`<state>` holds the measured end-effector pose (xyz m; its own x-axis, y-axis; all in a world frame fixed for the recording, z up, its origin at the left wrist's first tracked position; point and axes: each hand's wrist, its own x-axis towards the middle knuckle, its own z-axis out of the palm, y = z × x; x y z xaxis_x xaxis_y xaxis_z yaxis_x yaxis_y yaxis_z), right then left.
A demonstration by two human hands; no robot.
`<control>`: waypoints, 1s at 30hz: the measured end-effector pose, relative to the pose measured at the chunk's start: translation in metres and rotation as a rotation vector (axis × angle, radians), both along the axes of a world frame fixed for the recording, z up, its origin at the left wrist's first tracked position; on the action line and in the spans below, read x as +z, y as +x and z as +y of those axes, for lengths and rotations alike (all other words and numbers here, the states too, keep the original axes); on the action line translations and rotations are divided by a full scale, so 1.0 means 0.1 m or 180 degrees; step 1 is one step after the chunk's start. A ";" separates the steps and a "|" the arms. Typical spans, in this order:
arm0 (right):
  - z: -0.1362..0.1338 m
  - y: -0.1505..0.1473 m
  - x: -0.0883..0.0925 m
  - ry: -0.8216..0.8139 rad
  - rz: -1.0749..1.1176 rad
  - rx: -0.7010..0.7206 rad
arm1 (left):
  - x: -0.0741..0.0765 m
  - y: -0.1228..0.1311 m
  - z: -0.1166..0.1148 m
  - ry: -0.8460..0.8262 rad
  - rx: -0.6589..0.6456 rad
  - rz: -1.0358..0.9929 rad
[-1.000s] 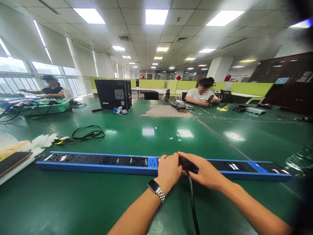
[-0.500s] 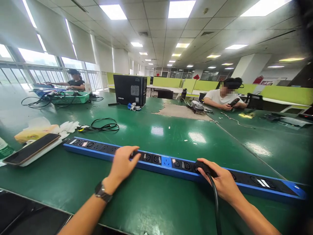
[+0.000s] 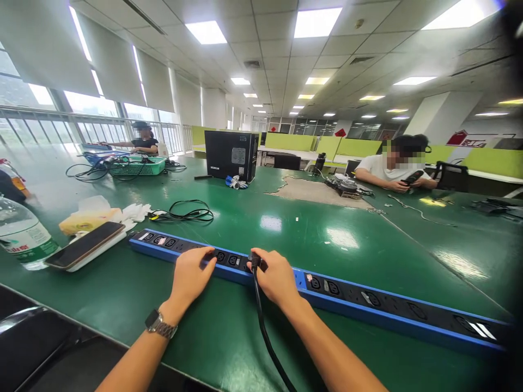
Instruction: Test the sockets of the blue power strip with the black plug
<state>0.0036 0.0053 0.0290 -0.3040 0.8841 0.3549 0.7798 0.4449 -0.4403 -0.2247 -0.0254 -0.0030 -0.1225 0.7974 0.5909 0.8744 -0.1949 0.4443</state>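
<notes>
A long blue power strip with black sockets lies across the green table in front of me. My left hand grips it left of its middle, thumb on the near side and fingers reaching over the top. In my right hand is a black power plug, pinched between thumb and fingers at the strip's sockets. Whether the plug sits in a socket is hidden by the fingers. Its black cable hangs down toward me over the table edge.
At left lie a phone, a plastic bottle, a tissue pack and a coiled cable. Farther back stand a green basket and a black computer case. Two people sit across the table, one holding a dark object.
My right hand has moved left along the strip with the plug, closer to my left hand. My left hand keeps its grip, slightly farther left on the strip. The view has turned left.
</notes>
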 end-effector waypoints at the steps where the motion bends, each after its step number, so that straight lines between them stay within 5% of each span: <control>1: -0.02 -0.06 0.00 0.0009 -0.0025 -0.0050 | 0.00 0.01 0.00 -0.0005 0.0002 0.0005; 7: -0.15 -0.14 -0.04 -0.0061 0.0128 -0.0219 | 0.05 0.18 0.05 -0.0046 -0.0122 -0.0311; 19: -0.14 -0.11 0.03 -0.0019 -0.0040 0.0070 | 0.20 0.48 0.06 -0.0370 -0.1793 -0.0556; 26: -0.20 0.02 -0.15 0.0064 -0.0120 0.0324 | 0.08 0.62 0.12 -0.0214 -0.1392 -0.0382; 30: -0.21 0.32 -0.29 0.0367 -0.0101 -0.0243 | 0.07 0.61 0.09 -0.0277 -0.1368 -0.0343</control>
